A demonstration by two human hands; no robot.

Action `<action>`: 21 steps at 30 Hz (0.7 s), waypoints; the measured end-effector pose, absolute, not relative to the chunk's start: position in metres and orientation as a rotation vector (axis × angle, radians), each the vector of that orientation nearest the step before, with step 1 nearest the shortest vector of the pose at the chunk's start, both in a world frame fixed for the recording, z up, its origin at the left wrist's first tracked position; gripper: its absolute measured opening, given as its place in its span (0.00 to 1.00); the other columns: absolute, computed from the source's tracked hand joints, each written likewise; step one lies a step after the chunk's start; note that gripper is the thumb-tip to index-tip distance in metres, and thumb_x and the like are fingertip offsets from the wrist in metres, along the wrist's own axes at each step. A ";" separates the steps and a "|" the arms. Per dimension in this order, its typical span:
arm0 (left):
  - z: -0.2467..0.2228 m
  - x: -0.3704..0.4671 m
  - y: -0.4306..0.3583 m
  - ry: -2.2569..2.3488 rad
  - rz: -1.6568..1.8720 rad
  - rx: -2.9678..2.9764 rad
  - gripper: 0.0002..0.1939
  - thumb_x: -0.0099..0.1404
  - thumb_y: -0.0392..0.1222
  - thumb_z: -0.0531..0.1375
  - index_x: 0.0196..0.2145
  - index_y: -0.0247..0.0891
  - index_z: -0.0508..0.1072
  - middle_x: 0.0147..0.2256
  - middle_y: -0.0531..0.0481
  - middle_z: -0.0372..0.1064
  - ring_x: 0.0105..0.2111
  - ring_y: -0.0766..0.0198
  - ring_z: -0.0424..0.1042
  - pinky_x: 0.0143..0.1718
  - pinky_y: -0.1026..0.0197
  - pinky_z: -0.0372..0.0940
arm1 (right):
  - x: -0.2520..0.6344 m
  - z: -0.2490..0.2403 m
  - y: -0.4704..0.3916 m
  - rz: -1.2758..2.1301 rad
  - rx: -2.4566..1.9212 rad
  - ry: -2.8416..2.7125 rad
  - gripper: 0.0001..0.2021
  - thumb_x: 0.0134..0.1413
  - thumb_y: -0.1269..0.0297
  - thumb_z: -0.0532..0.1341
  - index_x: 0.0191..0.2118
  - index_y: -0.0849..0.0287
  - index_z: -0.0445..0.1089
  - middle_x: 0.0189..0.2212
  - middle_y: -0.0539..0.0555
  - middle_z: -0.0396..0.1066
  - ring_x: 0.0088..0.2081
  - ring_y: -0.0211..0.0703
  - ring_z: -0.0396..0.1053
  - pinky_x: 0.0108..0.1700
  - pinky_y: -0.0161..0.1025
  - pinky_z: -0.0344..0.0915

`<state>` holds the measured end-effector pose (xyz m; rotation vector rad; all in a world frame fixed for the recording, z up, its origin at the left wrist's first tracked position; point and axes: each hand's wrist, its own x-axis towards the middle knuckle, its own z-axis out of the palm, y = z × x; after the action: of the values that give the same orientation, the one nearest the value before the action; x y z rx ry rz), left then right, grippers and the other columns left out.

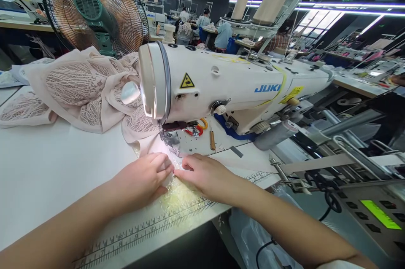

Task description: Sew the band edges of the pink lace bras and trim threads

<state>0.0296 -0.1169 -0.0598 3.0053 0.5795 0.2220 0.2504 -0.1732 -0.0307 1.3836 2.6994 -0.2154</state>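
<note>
A pale pink garment with lacy panels (pixel 76 79) spreads over the left of the table, and one edge of it runs under the needle end of a white sewing machine (pixel 196 75). My left hand (pixel 142 180) lies just in front of the presser foot, its fingers curled and pressed on the fabric edge (pixel 148 144). Close beside it, my right hand (pixel 205 176) has thumb and forefinger pinched at the same edge. The fingertips of both hands nearly meet. Part of the fabric is hidden under my fingers.
Pale scraps (pixel 182 195) lie by a printed ruler (pixel 152 229) along the table's front edge. Behind the needle are red-and-orange-handled scissors (pixel 199 127) and a wooden-handled awl (pixel 212 139). A fan (pixel 95 12) stands at the back left. A metal tape feeder (pixel 316 165) is at right.
</note>
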 end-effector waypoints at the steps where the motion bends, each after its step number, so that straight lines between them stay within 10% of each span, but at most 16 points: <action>1: -0.060 0.029 -0.115 0.580 0.216 3.018 0.19 0.62 0.40 0.59 0.51 0.34 0.71 0.45 0.38 0.66 0.44 0.49 0.68 0.42 0.50 0.67 | 0.250 -0.031 -0.171 -0.208 1.382 2.696 0.16 0.58 0.70 0.51 0.50 0.56 0.68 0.38 0.55 0.64 0.36 0.43 0.58 0.33 0.37 0.51; 21: -0.062 0.021 -0.088 0.576 0.289 3.274 0.19 0.65 0.27 0.49 0.49 0.38 0.71 0.37 0.45 0.70 0.39 0.58 0.68 0.49 0.51 0.61 | 0.221 -0.018 -0.144 -0.074 1.475 2.352 0.18 0.51 0.77 0.53 0.48 0.57 0.66 0.20 0.50 0.64 0.20 0.38 0.53 0.24 0.36 0.43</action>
<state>0.0210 -0.0877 -0.0619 3.2740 0.5762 0.2892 0.2208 -0.1443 -0.0180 1.4752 2.3523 -0.0739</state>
